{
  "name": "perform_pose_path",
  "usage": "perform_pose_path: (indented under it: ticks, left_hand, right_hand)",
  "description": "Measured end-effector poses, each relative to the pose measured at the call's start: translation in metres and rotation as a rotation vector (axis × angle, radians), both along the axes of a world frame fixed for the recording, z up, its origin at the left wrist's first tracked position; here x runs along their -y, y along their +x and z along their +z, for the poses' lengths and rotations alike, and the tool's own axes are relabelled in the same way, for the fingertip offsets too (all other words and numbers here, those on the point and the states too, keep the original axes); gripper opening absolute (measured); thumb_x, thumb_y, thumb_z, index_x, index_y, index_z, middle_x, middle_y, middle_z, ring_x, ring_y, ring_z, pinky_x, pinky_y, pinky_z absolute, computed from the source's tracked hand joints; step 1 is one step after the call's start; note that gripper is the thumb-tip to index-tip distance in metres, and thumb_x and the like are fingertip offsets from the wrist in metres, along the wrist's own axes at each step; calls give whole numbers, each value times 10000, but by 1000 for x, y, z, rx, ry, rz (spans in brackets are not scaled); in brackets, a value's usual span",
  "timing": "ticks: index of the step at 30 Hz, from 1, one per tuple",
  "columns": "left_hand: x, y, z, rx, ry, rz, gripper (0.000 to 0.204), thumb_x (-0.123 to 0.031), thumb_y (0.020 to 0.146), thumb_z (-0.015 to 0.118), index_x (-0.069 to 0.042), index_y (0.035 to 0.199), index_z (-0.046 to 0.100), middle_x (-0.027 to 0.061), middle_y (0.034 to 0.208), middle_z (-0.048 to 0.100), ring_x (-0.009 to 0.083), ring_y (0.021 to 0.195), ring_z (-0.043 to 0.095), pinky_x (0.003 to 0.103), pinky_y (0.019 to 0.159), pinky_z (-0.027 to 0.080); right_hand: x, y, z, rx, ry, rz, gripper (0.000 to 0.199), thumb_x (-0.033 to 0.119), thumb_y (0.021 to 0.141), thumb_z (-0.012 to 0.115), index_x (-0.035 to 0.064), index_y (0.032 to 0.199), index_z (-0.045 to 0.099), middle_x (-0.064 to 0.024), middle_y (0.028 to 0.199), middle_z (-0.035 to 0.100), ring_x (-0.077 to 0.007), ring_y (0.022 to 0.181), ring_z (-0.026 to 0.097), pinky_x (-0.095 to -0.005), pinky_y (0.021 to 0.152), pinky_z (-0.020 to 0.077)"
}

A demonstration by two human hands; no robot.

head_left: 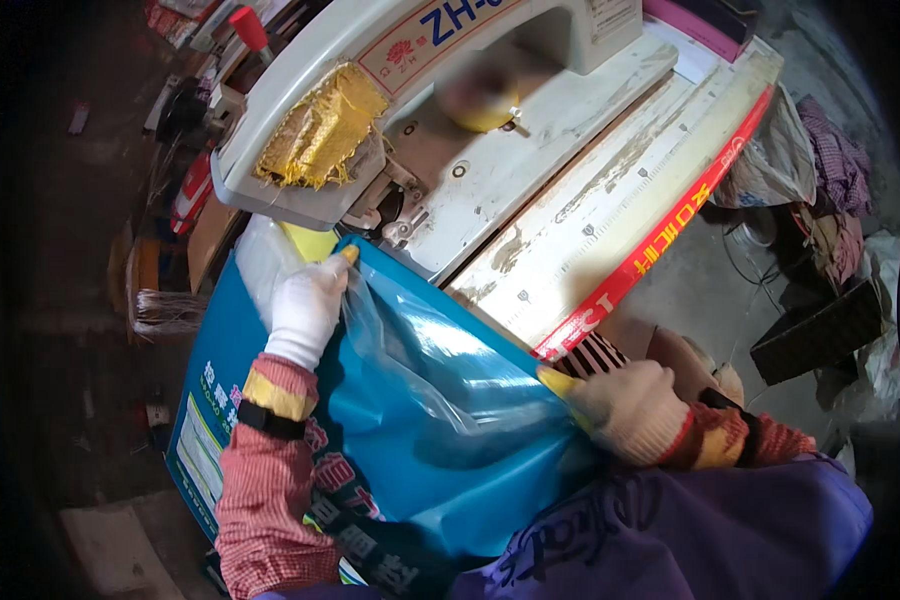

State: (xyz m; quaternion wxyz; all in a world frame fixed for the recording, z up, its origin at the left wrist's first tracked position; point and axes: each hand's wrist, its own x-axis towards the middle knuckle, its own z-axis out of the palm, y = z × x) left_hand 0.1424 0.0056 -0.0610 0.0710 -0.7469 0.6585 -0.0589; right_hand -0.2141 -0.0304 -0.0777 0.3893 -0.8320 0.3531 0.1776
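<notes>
A large teal printed plastic sack (440,350) with a clear inner liner (265,250) hangs in front of a grey sewing machine (300,130). My left hand (308,305), in a white knit glove with a yellow fingertip, pinches the sack's top edge just below the presser foot (400,215). In a similar glove, my right hand (625,405) grips the edge's other end near the red-edged worktable (600,230). Between my hands the edge is pulled taut along the table's front. The needle itself cannot be made out.
Worn golden woven cloth (335,125) is wrapped around the machine's head. White thread ends (165,312) hang at the left. To the right, a dark block-shaped object (818,330) and crumpled plastic (885,330) lie on the floor. A purple box (705,25) sits at the table's far end.
</notes>
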Motion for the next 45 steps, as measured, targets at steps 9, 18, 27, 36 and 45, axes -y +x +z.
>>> perform_pose_path:
  ticks: [9,18,27,36,45]
  left_hand:
    - [77,56,-4,246,-190,28,232,-225,828,481,-99,740,655,144,777,645,343,739,625,432,650,503]
    - [84,83,97,351,-254,147,377,-48,729,590,-70,1101,533,209,922,619,369,868,604,421,764,493]
    - [29,-159,110,184,148,-558,214,-277,722,637,-67,761,618,107,594,512,312,633,540,416,673,436]
    - [43,-163,157,-621,868,76,282,-300,850,600,-26,907,643,97,668,611,214,618,600,300,589,474]
    - [-52,-221,210,221,1468,-133,361,-403,760,587,-76,614,631,96,558,574,281,549,594,375,530,455]
  right_hand:
    - [4,74,-29,22,-141,-95,425,438,917,392,84,906,626,-94,674,607,-229,648,620,-371,540,478]
    - [54,197,18,386,-563,205,188,128,717,589,77,869,688,-143,839,672,-289,767,660,-427,615,521]
    - [99,156,-1,694,-563,369,197,159,598,648,74,775,667,-121,738,651,-301,731,639,-394,641,504]
    - [91,116,-13,869,-625,69,161,149,539,738,90,669,662,-89,651,643,-240,728,646,-365,648,508]
    - [76,127,-22,892,-516,119,102,147,586,716,82,637,656,-97,633,635,-230,726,645,-353,648,511]
